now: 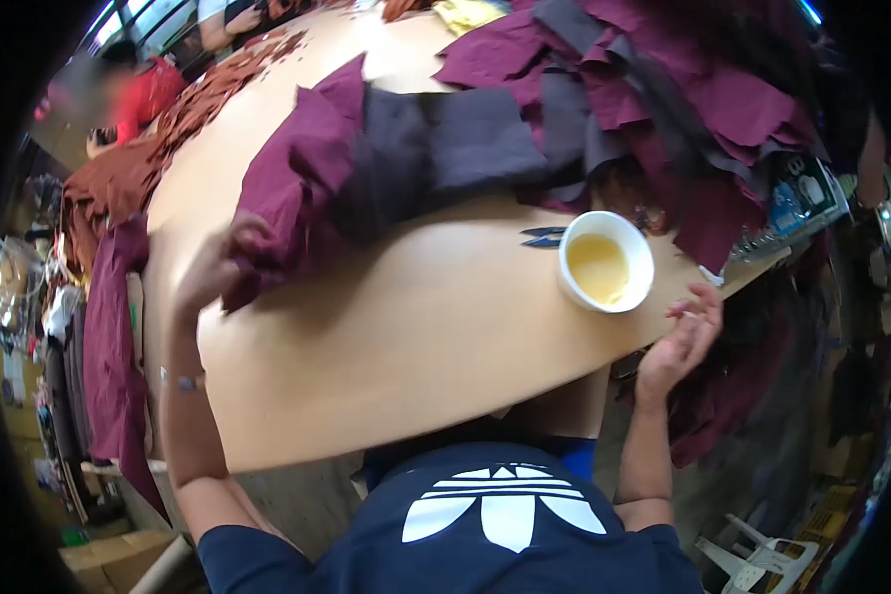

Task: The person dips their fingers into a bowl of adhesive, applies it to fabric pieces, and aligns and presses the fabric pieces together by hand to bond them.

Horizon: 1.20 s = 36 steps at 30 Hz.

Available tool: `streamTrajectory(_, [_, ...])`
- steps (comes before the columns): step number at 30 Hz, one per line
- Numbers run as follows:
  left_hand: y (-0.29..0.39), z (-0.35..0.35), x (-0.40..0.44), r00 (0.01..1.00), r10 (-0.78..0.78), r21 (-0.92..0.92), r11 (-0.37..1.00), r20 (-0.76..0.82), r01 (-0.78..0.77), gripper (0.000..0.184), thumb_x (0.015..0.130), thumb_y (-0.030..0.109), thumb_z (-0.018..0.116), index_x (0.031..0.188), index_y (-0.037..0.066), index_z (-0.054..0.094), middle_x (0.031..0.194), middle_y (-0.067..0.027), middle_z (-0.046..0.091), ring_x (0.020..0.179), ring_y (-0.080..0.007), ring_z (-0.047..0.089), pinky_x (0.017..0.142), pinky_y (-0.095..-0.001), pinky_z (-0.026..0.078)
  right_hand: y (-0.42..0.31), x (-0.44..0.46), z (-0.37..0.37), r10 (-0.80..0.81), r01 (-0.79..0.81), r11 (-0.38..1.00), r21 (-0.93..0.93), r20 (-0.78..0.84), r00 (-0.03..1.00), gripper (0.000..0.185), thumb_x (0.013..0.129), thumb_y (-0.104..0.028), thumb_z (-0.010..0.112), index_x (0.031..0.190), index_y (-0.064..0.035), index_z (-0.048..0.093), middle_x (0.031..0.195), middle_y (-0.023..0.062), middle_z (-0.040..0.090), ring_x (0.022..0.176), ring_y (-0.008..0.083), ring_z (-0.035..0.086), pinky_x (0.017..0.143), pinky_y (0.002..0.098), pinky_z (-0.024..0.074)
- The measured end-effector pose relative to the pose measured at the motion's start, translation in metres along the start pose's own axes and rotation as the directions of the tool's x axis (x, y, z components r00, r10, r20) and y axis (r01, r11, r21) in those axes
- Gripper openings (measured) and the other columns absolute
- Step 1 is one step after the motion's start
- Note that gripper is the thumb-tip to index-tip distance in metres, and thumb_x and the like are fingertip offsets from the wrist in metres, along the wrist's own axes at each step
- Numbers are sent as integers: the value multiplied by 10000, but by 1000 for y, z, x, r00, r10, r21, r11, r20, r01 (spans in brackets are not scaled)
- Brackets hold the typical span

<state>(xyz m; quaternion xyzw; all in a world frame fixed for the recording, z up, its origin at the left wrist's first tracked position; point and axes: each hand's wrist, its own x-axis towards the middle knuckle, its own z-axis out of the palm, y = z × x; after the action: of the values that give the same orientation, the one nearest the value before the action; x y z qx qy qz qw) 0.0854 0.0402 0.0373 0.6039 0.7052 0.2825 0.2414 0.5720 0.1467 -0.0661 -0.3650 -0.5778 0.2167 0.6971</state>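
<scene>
My left hand (pixel 230 259), somewhat blurred, is closed on the left edge of a maroon fabric piece (pixel 302 173), which is bunched up on the table. Dark grey fabric (pixel 445 139) adjoins the maroon piece and stretches right toward a heap. My right hand (pixel 685 339) is raised by the table's right edge with its fingers loosely bent and apart, holding nothing that I can see. Closest to it stands a white bowl (pixel 640 259) with a yellow substance (pixel 599 267) inside. A pair of dark thread snips (pixel 542 238) lies against the bowl's left side.
A large heap of maroon and grey fabric (pixel 663 79) covers the table's far right. Rust-brown fabric (pixel 119 188) lies along the left edge, where a maroon strip (pixel 119 337) hangs. A tray of small items (pixel 801 203) sits right. Another person in red (pixel 153 94) is at far left.
</scene>
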Motion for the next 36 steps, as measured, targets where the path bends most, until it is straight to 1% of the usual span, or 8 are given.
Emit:
streamTrajectory(4, [-67,-15,-65,958,-281,679,714,51,173,428,654,-108,418,1015,24,606,876,-141,601,800,-295,568,767,-289,453,-46,-6,21,-229,239,970,-38,172,958,363,862,-109,487,1185,42,421,1175,172,483,848,161,462,750,292,411])
streamTrajectory(6, [-99,-43,-81,973,-223,144,962,-63,230,371,735,-53,440,1035,59,628,922,-172,612,836,-302,600,744,-367,464,-62,-14,46,-353,377,926,2,357,865,371,852,-86,511,1188,47,425,1167,190,489,863,177,471,757,301,421])
streamTrajectory(9, [-63,-60,-101,937,23,864,396,-348,312,510,755,-89,379,1204,104,524,1147,-134,566,970,-320,575,867,-396,432,-72,-27,88,-368,373,923,95,501,783,377,847,-55,541,1198,32,433,1142,204,510,871,192,511,737,286,453])
streamTrajectory(14, [41,9,-80,900,339,540,829,-274,-148,360,795,-6,500,1129,103,580,1140,-116,577,1076,-275,545,922,-360,418,-66,-32,125,-157,84,982,166,499,852,371,849,-55,545,1206,-16,454,1150,156,525,827,150,527,731,267,450])
streamTrajectory(19, [-20,63,-27,913,116,695,687,-392,212,669,732,119,584,1345,253,354,1455,-139,184,1315,-429,203,932,-702,254,-54,-31,139,-174,169,984,57,510,842,375,836,-18,550,1202,-34,474,1188,124,526,788,125,521,729,259,442])
streamTrajectory(24, [-82,46,-1,815,163,567,791,-556,228,689,723,-110,384,1340,195,365,1249,-196,488,1040,-381,556,856,-397,484,-40,-43,133,-170,166,985,56,520,837,360,848,-31,540,1201,-33,472,1186,141,525,783,131,524,716,254,470])
streamTrajectory(28, [-74,35,-15,866,329,382,907,-376,-179,518,717,-138,350,1135,80,561,1067,-166,613,1036,-298,577,901,-391,462,-38,-45,132,-149,134,989,68,517,843,371,854,-39,537,1216,-36,454,1187,145,524,795,138,528,720,256,468])
streamTrajectory(36, [-74,-44,-47,996,-60,641,763,-59,84,333,698,-96,405,939,38,591,991,-123,630,935,-307,600,817,-364,460,-34,-45,127,-132,77,989,126,524,842,383,854,-15,529,1227,-30,439,1165,147,545,827,143,539,708,254,469])
